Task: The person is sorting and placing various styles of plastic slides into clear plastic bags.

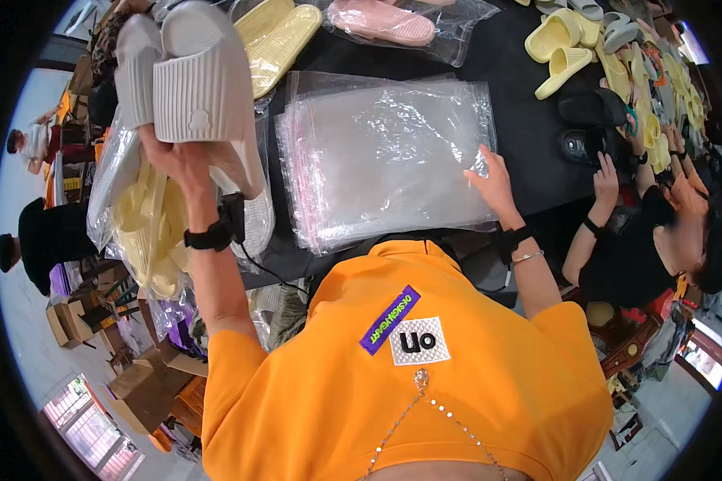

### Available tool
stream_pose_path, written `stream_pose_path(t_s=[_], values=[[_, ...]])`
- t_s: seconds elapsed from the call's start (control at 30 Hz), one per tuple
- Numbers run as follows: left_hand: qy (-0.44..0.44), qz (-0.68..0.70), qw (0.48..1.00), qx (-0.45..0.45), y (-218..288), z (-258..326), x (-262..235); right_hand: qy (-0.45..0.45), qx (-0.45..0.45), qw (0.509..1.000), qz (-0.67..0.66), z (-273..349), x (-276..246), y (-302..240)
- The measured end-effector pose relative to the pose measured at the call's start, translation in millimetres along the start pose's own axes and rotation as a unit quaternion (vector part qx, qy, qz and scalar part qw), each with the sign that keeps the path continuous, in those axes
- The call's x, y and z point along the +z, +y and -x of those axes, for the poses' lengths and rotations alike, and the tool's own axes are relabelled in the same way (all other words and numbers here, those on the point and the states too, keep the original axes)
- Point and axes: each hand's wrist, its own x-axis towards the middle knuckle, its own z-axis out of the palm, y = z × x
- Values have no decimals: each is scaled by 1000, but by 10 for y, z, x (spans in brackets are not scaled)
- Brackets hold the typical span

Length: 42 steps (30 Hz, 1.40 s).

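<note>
My left hand (176, 164) is closed around a pair of light grey slide slippers (196, 96), held up at the upper left. They have ribbed straps, and a small raised figure shows on one strap. A stack of transparent plastic bags (385, 152) lies on the black table (529, 132) in front of me. At the right edge of that stack, my right hand (493, 188) has its thumb and forefinger apart, touching or just over the top bag. Its other fingers are partly hidden.
Bagged yellow slippers (285, 44) and pink slippers (381, 20) lie at the table's far side. More yellow slippers (148, 220) in plastic are beside my left forearm. At right, a co-worker's hand (606, 180) is near black slippers (590, 108). Cardboard boxes (148, 389) stand at lower left.
</note>
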Motion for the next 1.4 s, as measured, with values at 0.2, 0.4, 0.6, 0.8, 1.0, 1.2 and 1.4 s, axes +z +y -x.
stream_pose_path(t_s=[0.2, 0.4, 0.6, 0.8, 1.0, 1.2, 1.4], values=[[-167, -35, 969, 178, 835, 319, 352, -19, -17, 999, 38, -90, 256, -187], [-362, -42, 923, 122, 491, 1622, 1484, -9, -48, 961, -270, 58, 489, 195], [-451, -158, 875, 80, 58, 2269, 1691, -29, 183, 946, -267, 660, 458, -70], [-374, -255, 888, 77, -839, 1822, 1391, -24, 53, 982, -177, 755, 403, 214], [-270, -272, 924, 17, -825, 1137, 1188, -52, 34, 994, -89, 657, 276, -63], [-399, -71, 913, 42, 211, 1811, 1743, -69, -8, 996, -50, 571, 239, 1], [-461, -149, 870, 85, -261, 2148, 1638, -64, -25, 998, 12, 540, 199, 58]])
